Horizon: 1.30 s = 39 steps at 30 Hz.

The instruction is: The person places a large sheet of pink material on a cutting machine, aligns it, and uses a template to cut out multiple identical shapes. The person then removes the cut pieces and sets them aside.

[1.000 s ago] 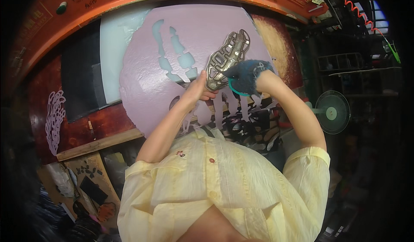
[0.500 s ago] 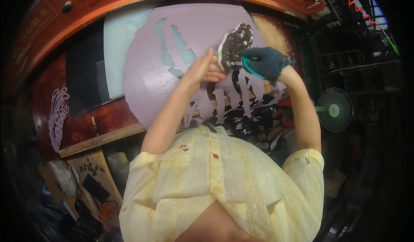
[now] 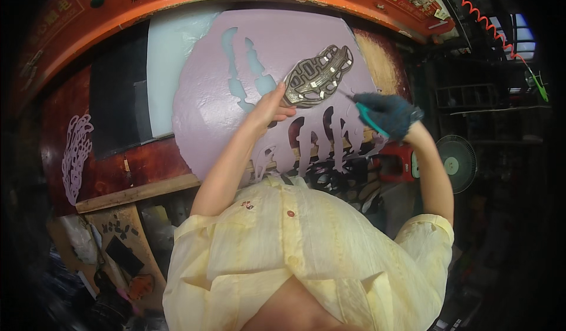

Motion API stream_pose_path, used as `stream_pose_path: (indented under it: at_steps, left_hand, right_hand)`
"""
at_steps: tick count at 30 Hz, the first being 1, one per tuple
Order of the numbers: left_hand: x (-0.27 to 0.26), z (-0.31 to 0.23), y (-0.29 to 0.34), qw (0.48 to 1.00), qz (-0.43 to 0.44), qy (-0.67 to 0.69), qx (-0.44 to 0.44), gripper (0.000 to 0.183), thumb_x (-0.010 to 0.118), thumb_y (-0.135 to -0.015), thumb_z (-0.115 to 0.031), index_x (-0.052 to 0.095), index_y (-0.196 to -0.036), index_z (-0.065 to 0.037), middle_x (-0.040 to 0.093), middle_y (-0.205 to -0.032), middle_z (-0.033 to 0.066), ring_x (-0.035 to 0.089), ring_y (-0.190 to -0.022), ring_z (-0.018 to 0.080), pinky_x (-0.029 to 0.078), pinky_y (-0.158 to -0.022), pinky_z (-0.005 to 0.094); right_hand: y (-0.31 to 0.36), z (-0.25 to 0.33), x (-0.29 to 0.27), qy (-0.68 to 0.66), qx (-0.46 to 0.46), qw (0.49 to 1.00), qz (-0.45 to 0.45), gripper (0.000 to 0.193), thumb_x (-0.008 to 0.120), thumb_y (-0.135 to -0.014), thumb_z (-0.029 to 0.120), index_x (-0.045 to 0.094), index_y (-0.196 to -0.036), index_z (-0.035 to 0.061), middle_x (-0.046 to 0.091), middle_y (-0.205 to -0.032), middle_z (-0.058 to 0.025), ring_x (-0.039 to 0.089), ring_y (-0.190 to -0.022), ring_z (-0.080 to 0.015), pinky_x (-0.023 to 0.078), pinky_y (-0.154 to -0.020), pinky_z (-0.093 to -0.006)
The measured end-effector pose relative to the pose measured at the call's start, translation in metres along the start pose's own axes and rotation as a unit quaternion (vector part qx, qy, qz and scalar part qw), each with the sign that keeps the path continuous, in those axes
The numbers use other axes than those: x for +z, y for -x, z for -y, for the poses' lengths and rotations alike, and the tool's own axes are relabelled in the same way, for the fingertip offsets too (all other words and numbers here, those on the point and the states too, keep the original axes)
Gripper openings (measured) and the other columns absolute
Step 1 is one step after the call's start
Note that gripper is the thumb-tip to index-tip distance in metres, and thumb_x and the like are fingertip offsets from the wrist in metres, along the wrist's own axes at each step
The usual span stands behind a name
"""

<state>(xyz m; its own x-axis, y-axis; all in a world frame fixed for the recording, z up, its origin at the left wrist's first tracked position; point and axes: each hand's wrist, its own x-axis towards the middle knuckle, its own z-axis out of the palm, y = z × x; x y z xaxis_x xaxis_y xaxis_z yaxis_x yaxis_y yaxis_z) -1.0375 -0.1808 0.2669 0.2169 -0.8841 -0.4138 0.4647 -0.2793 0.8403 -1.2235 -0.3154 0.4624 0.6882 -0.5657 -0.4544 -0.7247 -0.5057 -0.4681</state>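
Observation:
My bare left hand [image 3: 270, 112] grips the lower left end of a sole-shaped metal cutting die [image 3: 306, 80], which is held tilted over a lilac sheet [image 3: 203, 104]. The die has dark openings, and small white bits sit on it. My gloved right hand [image 3: 389, 114] is closed round a tool with teal handles [image 3: 370, 120]. Its thin dark tip points at the die's right side, a little apart from it. Curved pieces have been cut from the sheet, leaving holes at the upper left and along its near edge.
An orange machine beam [image 3: 194, 2] spans the far side. Pale blue [image 3: 168, 66] and black [image 3: 119, 95] sheets lie at left, with a lilac cut-out scrap [image 3: 76, 154] beyond. A fan [image 3: 457, 165] and a red object [image 3: 396, 163] stand at right. A red coiled hose [image 3: 474, 15] hangs there.
The die has turned so its openings face up more, and my left hand has shifted slightly down and left. My right hand with the tool has drawn back to the right, away from the die.

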Motion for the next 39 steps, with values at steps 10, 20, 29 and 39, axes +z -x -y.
stream_pose_path:
  at_steps: [10,20,29,39]
  left_hand:
    - [0.007,0.007,0.004,0.999,-0.039,-0.002,0.017,0.067,0.029,-0.095,-0.059,0.049,-0.124,-0.002,0.061,-0.108,0.0125,0.062,-0.095,0.0167,0.045,-0.08,0.0287]
    - [0.001,0.005,0.004,0.999,-0.01,0.035,0.009,0.062,0.032,-0.096,-0.056,0.048,-0.123,-0.002,0.062,-0.108,0.0121,0.062,-0.094,0.0163,0.045,-0.079,0.027]
    - [0.008,0.001,0.005,0.997,-0.047,0.058,0.002,0.059,0.038,-0.096,-0.052,0.046,-0.124,-0.001,0.059,-0.111,0.0116,0.062,-0.094,0.0166,0.045,-0.079,0.0291]
    - [0.035,-0.025,0.021,0.997,0.007,-0.036,0.073,0.051,0.034,-0.099,-0.046,0.047,-0.118,0.0,0.06,-0.108,0.0104,0.062,-0.094,0.0168,0.044,-0.085,0.0321]
  right_hand:
    - [-0.032,0.016,0.057,0.306,0.012,0.952,0.0,0.03,0.051,-0.086,0.029,0.066,-0.11,0.0217,0.067,-0.088,-0.0161,0.064,-0.083,-0.0345,0.05,-0.075,-0.0437]
    - [-0.023,-0.019,-0.018,-0.026,0.004,1.0,0.012,0.039,0.062,-0.079,0.025,0.065,-0.114,0.0097,0.068,-0.1,-0.0142,0.067,-0.088,-0.0225,0.051,-0.08,-0.0328]
    - [-0.052,-0.053,0.004,0.212,-0.085,0.973,-0.041,0.03,0.06,-0.084,0.022,0.066,-0.111,0.0107,0.068,-0.097,-0.0141,0.067,-0.085,-0.0251,0.052,-0.077,-0.0333]
    - [-0.063,-0.016,0.044,0.341,0.122,0.932,0.019,0.039,0.041,-0.087,0.025,0.055,-0.123,0.0241,0.066,-0.092,-0.0177,0.064,-0.087,-0.0372,0.049,-0.077,-0.045]
